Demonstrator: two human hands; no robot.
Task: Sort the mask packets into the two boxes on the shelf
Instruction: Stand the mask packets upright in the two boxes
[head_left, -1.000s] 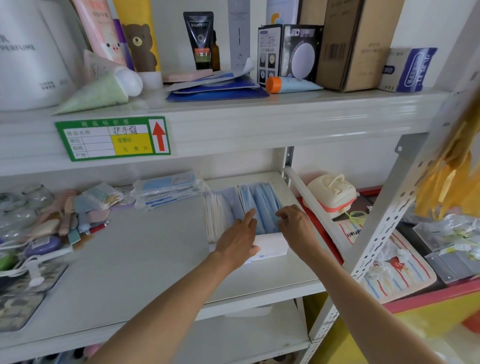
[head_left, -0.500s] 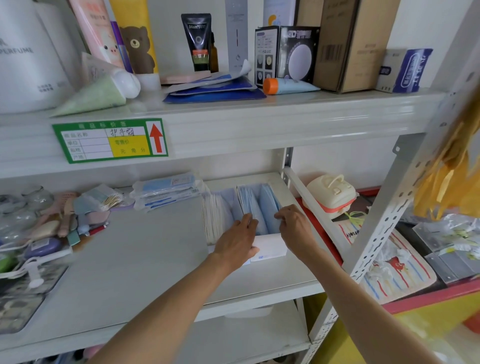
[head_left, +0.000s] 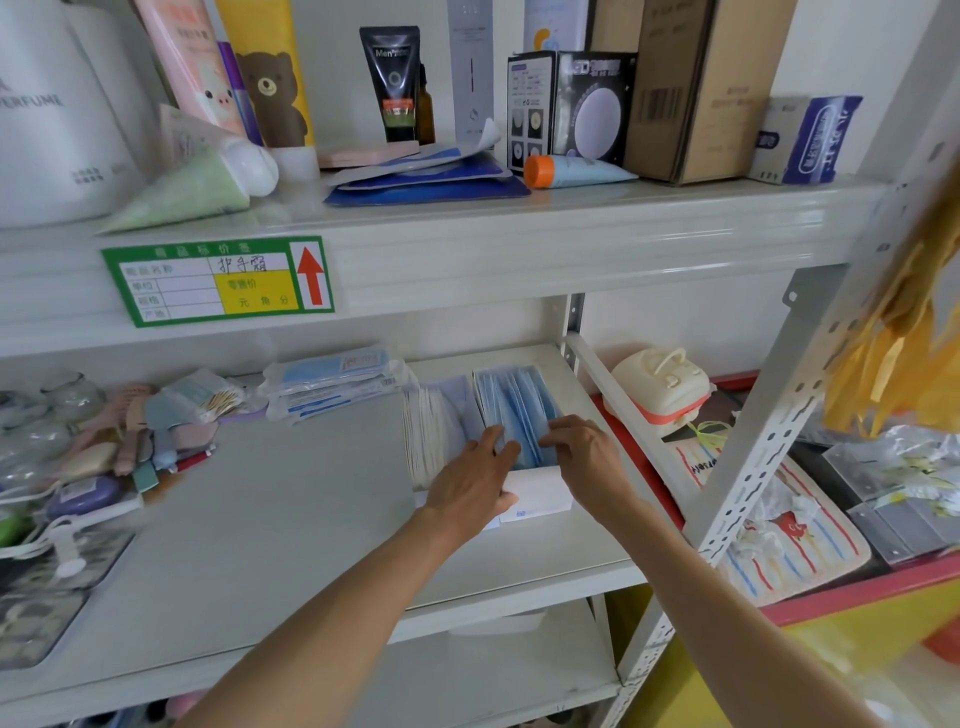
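On the middle shelf (head_left: 260, 519), both your hands work the right box (head_left: 540, 493): left hand (head_left: 470, 486) flat-fingered against its blue packets (head_left: 514, 415), right hand (head_left: 587, 457) pinching them. Step: squaring the stack. Next, probably fetch the loose packets (head_left: 332, 382) behind-left of that box. White-packet box (head_left: 434, 436) adjoins; nothing blocks.

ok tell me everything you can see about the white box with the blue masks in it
The white box looks like thin card, open at the top, and stands on the middle shelf near its right end. A row of blue mask packets stands on edge inside it, leaning slightly. A small printed mark shows on its front wall. The left hand rests over its front left corner with fingers on the packets; the right hand touches the packets from the right. A second box of white packets sits against its left side.
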